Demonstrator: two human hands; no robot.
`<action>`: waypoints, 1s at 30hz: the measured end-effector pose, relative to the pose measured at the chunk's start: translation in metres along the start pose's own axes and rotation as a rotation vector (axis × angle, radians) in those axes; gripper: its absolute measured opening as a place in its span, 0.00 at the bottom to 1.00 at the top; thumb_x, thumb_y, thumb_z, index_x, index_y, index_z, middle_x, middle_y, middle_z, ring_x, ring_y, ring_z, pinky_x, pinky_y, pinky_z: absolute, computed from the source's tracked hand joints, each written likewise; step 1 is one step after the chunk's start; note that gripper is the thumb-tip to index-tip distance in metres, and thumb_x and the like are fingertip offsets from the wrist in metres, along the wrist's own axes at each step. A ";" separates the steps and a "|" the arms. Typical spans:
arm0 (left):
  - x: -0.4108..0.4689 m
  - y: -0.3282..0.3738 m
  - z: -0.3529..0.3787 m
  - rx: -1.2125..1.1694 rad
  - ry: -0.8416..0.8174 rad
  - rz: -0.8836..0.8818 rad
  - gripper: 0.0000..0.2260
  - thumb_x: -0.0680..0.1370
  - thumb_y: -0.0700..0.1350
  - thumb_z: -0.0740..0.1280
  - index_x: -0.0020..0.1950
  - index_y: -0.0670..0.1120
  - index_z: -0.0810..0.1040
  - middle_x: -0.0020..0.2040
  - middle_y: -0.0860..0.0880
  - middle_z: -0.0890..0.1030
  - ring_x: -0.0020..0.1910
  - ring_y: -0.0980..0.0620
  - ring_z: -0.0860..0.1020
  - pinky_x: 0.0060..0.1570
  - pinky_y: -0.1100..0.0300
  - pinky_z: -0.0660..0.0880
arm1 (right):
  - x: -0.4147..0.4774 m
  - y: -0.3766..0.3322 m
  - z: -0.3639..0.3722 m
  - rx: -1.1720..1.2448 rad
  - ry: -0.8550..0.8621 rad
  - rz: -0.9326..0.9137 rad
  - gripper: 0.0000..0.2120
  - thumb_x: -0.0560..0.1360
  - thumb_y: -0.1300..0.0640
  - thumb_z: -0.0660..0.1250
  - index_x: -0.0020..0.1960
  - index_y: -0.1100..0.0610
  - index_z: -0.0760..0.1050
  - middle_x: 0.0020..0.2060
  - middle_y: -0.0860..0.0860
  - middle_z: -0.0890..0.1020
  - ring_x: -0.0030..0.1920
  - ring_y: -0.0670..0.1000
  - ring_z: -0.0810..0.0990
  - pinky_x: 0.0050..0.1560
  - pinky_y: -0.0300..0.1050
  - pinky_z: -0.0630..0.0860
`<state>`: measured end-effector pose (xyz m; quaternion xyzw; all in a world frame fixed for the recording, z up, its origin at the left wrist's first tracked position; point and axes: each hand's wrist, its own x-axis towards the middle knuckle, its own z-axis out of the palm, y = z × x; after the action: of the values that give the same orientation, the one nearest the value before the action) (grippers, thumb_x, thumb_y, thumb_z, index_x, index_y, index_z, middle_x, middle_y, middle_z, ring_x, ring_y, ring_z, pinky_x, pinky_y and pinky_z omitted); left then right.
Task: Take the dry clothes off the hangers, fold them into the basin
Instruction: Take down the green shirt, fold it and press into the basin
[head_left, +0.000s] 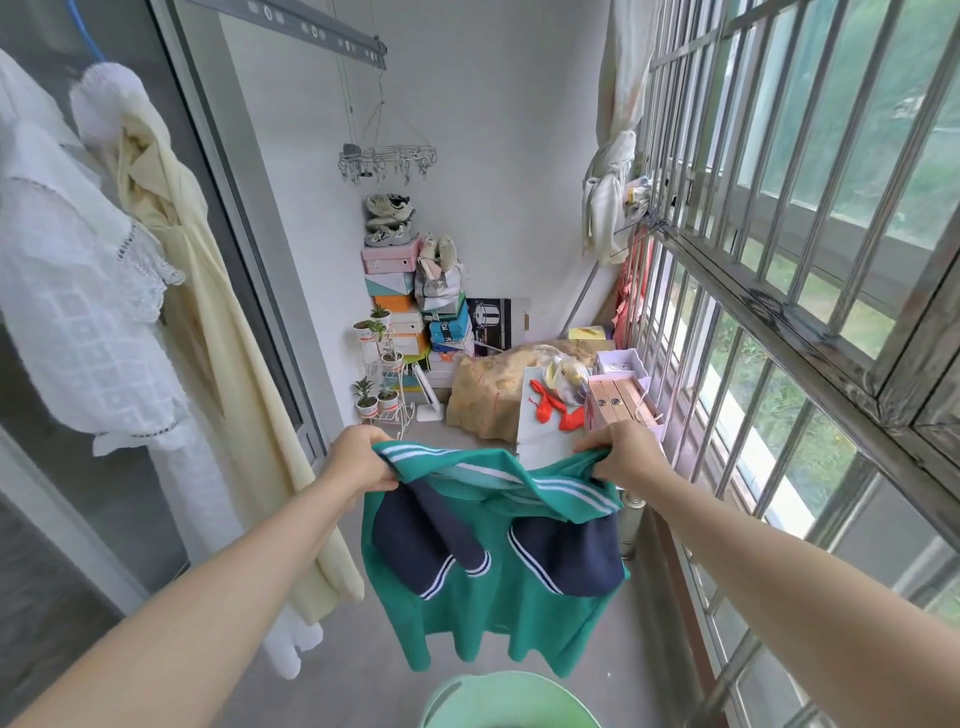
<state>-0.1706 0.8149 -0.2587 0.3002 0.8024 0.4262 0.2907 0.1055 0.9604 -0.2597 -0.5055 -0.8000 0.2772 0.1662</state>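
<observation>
A green top (483, 618) with navy sleeves and white stripes hangs in the air in front of me, held out at arm's length. My left hand (358, 465) grips its upper left edge and my right hand (626, 452) grips its upper right edge. Both sleeves are turned in over the front of the top. A pale green basin (467, 699) stands on the floor directly below it, at the bottom edge of the view. On the left, a white lace garment (88, 332) and a cream garment (208, 322) hang; their hangers are hidden.
Barred windows (779, 291) run along the right side. At the far end stand stacked shoe boxes (397, 301), a plant stand with small pots (376, 374), and bags and boxes (571, 395). A clip hanger (387, 161) dangles from the overhead rail. A glass door lies on the left.
</observation>
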 end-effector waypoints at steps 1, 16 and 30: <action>-0.001 0.002 -0.002 0.010 -0.012 0.017 0.11 0.69 0.28 0.72 0.49 0.37 0.78 0.44 0.38 0.82 0.39 0.43 0.83 0.38 0.54 0.82 | 0.002 0.002 0.000 -0.026 0.012 -0.021 0.13 0.68 0.67 0.67 0.49 0.57 0.84 0.38 0.51 0.82 0.39 0.49 0.75 0.36 0.37 0.68; 0.006 0.001 -0.003 0.128 0.051 -0.195 0.14 0.76 0.35 0.66 0.59 0.37 0.66 0.53 0.35 0.76 0.20 0.48 0.78 0.21 0.53 0.77 | -0.010 0.008 0.024 1.194 -0.529 0.715 0.06 0.79 0.66 0.57 0.52 0.67 0.71 0.36 0.61 0.84 0.32 0.57 0.85 0.30 0.50 0.82; 0.014 -0.009 -0.014 0.137 0.058 0.038 0.04 0.71 0.36 0.71 0.44 0.42 0.79 0.44 0.42 0.81 0.41 0.47 0.78 0.44 0.57 0.72 | -0.014 -0.013 0.052 0.427 -0.304 0.378 0.11 0.79 0.60 0.55 0.46 0.62 0.74 0.27 0.55 0.73 0.25 0.51 0.74 0.32 0.45 0.81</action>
<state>-0.1921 0.8137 -0.2623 0.3220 0.8319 0.3841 0.2380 0.0741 0.9291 -0.2929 -0.5519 -0.6312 0.5371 0.0928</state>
